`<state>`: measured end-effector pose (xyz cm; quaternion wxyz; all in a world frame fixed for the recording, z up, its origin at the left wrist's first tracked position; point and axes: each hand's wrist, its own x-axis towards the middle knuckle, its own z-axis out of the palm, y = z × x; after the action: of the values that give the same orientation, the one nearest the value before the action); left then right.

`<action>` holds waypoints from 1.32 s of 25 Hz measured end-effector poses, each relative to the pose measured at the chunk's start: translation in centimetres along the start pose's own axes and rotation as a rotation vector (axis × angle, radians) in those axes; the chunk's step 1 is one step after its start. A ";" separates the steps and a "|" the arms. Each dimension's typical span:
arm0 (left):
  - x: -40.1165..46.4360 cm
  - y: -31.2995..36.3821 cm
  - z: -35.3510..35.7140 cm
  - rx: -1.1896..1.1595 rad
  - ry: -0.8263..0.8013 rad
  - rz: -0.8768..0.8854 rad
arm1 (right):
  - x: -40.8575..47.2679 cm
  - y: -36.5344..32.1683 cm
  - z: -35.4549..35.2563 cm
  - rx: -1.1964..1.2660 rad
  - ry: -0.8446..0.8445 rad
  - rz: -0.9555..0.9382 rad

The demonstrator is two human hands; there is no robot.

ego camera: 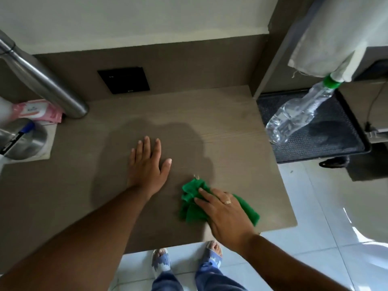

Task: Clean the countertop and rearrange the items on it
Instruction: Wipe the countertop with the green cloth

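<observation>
A crumpled green cloth (192, 201) lies on the brown countertop (63, 196) near its front right part. My right hand (225, 215) presses down on the cloth, fingers spread over it, a ring on one finger. My left hand (147, 164) rests flat on the countertop to the left of the cloth, fingers apart, holding nothing. A tiny pale speck (197, 176) sits just beyond the cloth.
At the far left stand a steel bottle (42, 80), a pink wipes pack (37, 112) and a steel bowl (27, 141) with a blue pen in it. A clear plastic bottle (298, 114) with a green cap stands on a black tray (336, 148) at the right. A black wall plate (123, 81) sits behind.
</observation>
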<state>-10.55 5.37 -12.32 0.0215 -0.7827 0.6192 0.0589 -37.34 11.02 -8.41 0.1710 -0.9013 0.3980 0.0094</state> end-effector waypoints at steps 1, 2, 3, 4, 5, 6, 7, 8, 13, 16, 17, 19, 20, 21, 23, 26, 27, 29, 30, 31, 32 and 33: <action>0.1 0.0 -0.3 -0.008 -0.045 -0.002 | -0.5 -0.9 0.3 0.013 -0.043 0.038; 0.1 0.0 -0.8 -0.026 -0.086 -0.005 | -0.8 -1.0 0.1 0.001 -0.051 0.049; 0.1 0.2 -1.3 -0.060 -0.116 -0.003 | -0.8 -0.7 -0.3 0.000 -0.071 0.043; 0.0 0.6 -2.0 -0.102 -0.126 0.029 | -1.0 -0.6 -0.9 0.025 -0.085 0.041; -0.2 1.4 -2.7 -0.142 -0.111 0.110 | -1.3 -0.4 -1.3 0.065 -0.074 0.076; -0.5 2.5 -3.5 -0.167 -0.079 0.235 | -1.8 -0.1 -1.6 0.119 -0.033 0.173; -0.8 3.9 -4.3 -0.181 -0.063 0.381 | -2.4 0.3 -1.9 0.156 0.028 0.325; -1.2 5.3 -4.9 -0.186 -0.069 0.524 | -3.0 0.7 -2.2 0.147 0.082 0.485; -2.6 9.6 -6.6 -0.133 -0.192 0.859 | -3.5 0.3 -5.1 0.028 -0.175 0.795; -3.0 9.6 -7.9 -0.100 -0.320 0.956 | -3.2 -0.8 -7.8 0.323 -0.232 0.698; -3.0 9.6 -8.7 -0.097 -0.398 0.978 | -3.4 -1.1 -9.1 0.476 -0.208 0.678; -2.8 9.5 -10.7 -0.187 -0.580 0.953 | -4.4 -1.4 -11.5 0.723 -0.132 0.660; -2.7 9.6 -11.6 -0.298 -0.668 0.905 | -5.0 -1.2 -12.6 0.810 -0.087 0.665; -2.6 9.8 -12.4 -0.438 -0.754 0.853 | -5.7 -0.5 -13.6 0.900 -0.030 0.685; -2.7 10.3 -13.4 -0.692 -0.893 0.727 | -7.2 1.7 -15.2 1.090 0.084 0.737; -3.4 11.5 -12.6 -1.118 -1.088 0.405 | -9.4 6.2 -17.1 1.312 0.185 0.733; -3.8 12.2 -11.9 -1.278 -1.175 0.294 | -10.0 8.0 -17.3 1.355 0.216 0.718; -4.7 14.8 -10.7 -1.537 -1.248 0.102 | -11.3 12.0 -17.3 1.422 0.267 0.720; -5.2 16.8 -10.1 -1.616 -1.211 0.010 | -11.9 14.3 -17.1 1.443 0.264 0.735; -5.7 19.1 -9.6 -1.669 -1.148 -0.076 | -12.4 16.5 -17.0 1.454 0.231 0.760; -6.2 21.7 -9.2 -1.709 -1.076 -0.161 | -12.9 18.9 -16.9 1.462 0.174 0.783; -6.6 24.4 -8.8 -1.755 -1.007 -0.243 | -13.1 21.4 -17.0 1.470 0.108 0.801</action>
<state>-35.17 5.16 -1.90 -0.2962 -0.4642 0.1929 0.8121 -63.76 1.63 3.19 0.6791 -0.3500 0.6006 -0.2356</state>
